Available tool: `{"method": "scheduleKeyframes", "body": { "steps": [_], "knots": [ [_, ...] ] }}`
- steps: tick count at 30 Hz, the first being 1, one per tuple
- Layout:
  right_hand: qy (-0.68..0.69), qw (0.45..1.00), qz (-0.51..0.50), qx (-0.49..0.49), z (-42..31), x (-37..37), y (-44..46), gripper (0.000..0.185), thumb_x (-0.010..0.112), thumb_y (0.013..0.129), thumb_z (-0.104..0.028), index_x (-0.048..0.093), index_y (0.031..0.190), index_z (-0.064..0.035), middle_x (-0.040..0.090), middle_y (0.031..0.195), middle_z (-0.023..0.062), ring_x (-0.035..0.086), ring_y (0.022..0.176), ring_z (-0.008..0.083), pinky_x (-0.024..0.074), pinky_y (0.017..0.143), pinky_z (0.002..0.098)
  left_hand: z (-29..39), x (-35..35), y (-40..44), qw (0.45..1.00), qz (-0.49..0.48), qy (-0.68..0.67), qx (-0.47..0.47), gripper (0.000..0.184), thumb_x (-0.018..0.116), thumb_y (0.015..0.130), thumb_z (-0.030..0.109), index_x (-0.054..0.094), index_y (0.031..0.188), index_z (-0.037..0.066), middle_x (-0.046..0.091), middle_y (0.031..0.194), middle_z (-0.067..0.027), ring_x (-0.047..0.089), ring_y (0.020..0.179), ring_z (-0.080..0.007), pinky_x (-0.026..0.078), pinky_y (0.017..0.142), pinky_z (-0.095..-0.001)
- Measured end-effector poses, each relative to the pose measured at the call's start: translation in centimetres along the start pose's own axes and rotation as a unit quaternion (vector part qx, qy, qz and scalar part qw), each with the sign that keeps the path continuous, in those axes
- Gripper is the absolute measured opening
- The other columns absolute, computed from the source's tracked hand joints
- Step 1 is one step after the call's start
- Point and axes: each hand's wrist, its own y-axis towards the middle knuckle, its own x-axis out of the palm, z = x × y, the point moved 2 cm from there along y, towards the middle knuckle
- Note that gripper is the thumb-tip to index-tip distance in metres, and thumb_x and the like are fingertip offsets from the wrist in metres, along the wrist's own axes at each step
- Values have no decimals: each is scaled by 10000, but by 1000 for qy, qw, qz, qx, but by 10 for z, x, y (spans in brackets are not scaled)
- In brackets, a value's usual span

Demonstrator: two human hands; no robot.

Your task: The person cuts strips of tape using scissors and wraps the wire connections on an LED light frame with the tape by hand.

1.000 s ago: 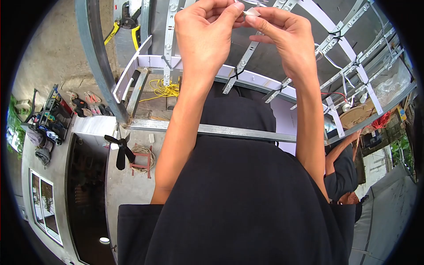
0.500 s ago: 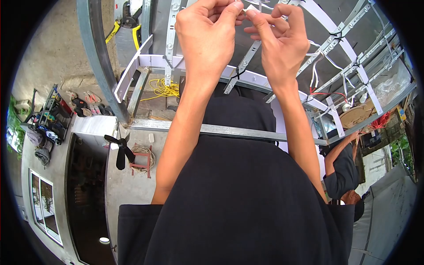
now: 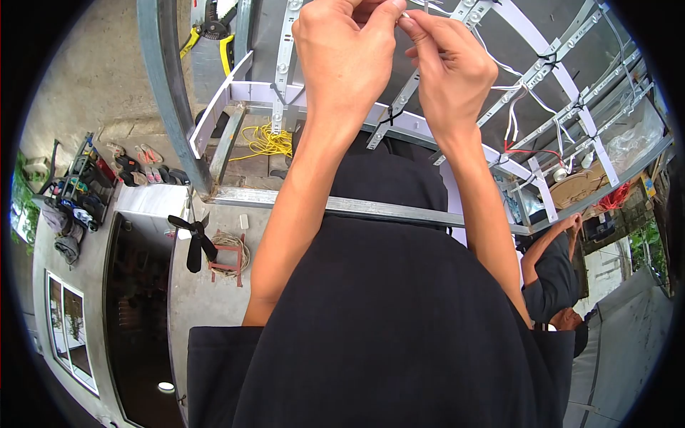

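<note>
My left hand (image 3: 344, 60) and my right hand (image 3: 455, 75) meet at the top of the view, fingertips pinched close together. Between them shows a tiny bit of thin white wire (image 3: 404, 15), mostly hidden by the fingers. Around and below the hands run LED light strips (image 3: 399, 96) with small round lenses, fastened with black zip ties (image 3: 389, 116) to a curved white band (image 3: 414, 125). Loose white wires (image 3: 511, 114) and a red wire (image 3: 535, 150) hang among the strips to the right of my right hand.
A grey metal frame (image 3: 250, 197) crosses below my forearms. Yellow-handled pliers (image 3: 227, 55) lie at upper left. A coil of yellow cord (image 3: 270, 140) rests on the ground. Another person in a dark shirt (image 3: 553, 282) is at right. A black fan (image 3: 193, 242) stands at left.
My right fingers have closed in more tightly beside the left fingertips. The frame and strips have shifted slightly right in view on the left side.
</note>
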Motion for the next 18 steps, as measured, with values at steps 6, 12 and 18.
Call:
{"method": "scheduleKeyframes", "body": {
  "steps": [6, 12, 18],
  "knots": [
    [28, 988, -74, 135, -14, -2, 8, 171, 643, 915, -125, 690, 1006, 12, 640, 937, 75, 691, 705, 148, 550, 568, 242, 2, -3, 5, 999, -25, 23, 17, 96, 636, 848, 25, 649, 835, -69, 634, 688, -49, 567, 639, -77, 454, 587, -238],
    [43, 965, -203, 160, -5, -7, 16, 205, 627, 930, -162, 607, 1015, 24, 574, 959, 79, 688, 859, 172, 557, 650, 280, -7, -4, 13, 999, -41, 1, 11, 92, 641, 853, 30, 659, 852, -60, 645, 715, -36, 580, 654, -73, 458, 598, -222],
    [-57, 984, -157, 59, -7, -7, 12, 231, 640, 918, -178, 627, 1010, 33, 597, 862, 102, 692, 750, 178, 516, 581, 262, -13, -2, 13, 996, -66, -45, -26, 78, 638, 869, 23, 661, 862, -52, 653, 745, -33, 599, 676, -72, 476, 620, -206]
  ]
}}
